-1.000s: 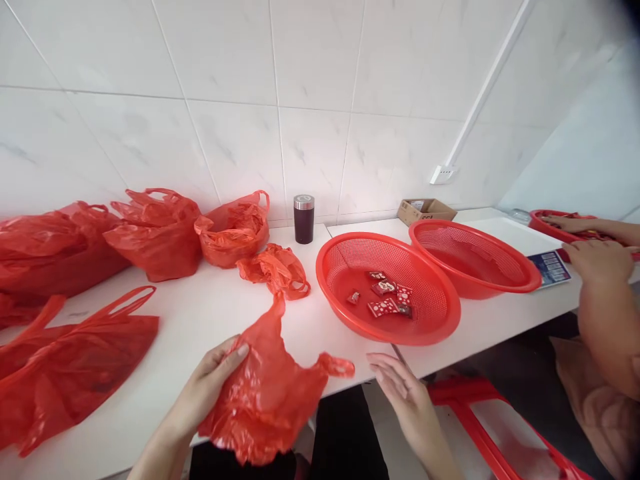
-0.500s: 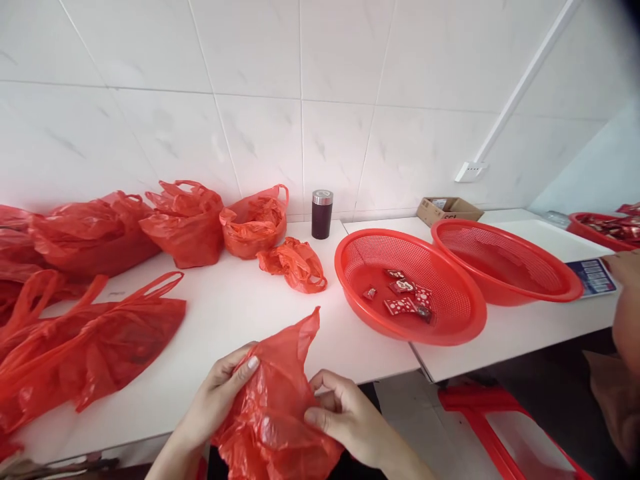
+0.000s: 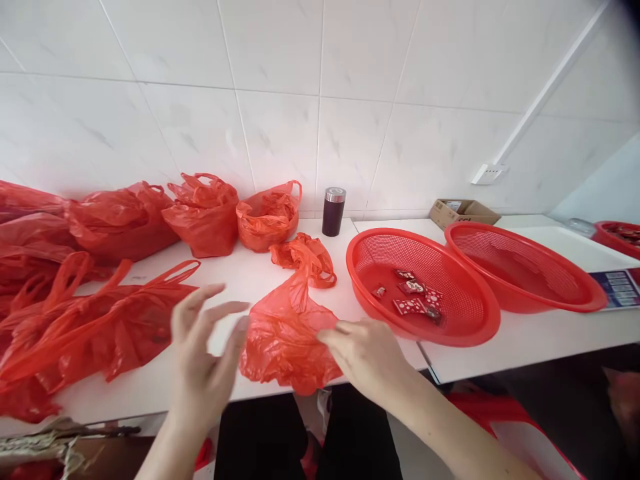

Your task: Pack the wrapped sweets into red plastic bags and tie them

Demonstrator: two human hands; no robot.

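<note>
The bag (image 3: 287, 337), thin red plastic, lies flattened and rumpled on the tabletop (image 3: 235, 270) at the middle of its front edge, its bottom reaching that edge. The right hand (image 3: 367, 353) has its fingers closed together on the bag's right side, pinching the plastic. The left hand (image 3: 207, 350) is raised just beside the bag's left side, fingers spread and curved, thumb apart, nothing in its grasp; I can't tell whether the thumb grazes the plastic.

Just behind the bag, toward the back edge, sits a crumpled bag (image 3: 310, 260), and the tip of the first one meets it. Three stuffed bags (image 3: 203, 227) stand in a row along the back edge, left of the cup (image 3: 333, 215). Another, the handled bag (image 3: 125, 327), lies near the front left of the tabletop, its loops drawn upward.

To the right of the right hand is the near basket (image 3: 467, 297), holding a few wrapped sweets (image 3: 413, 287). The second basket (image 3: 530, 270) is right beside it, farther right. Behind them, by the back edge, stands the open box (image 3: 445, 215). Toward the right end I can see part of a far basket (image 3: 613, 243).
</note>
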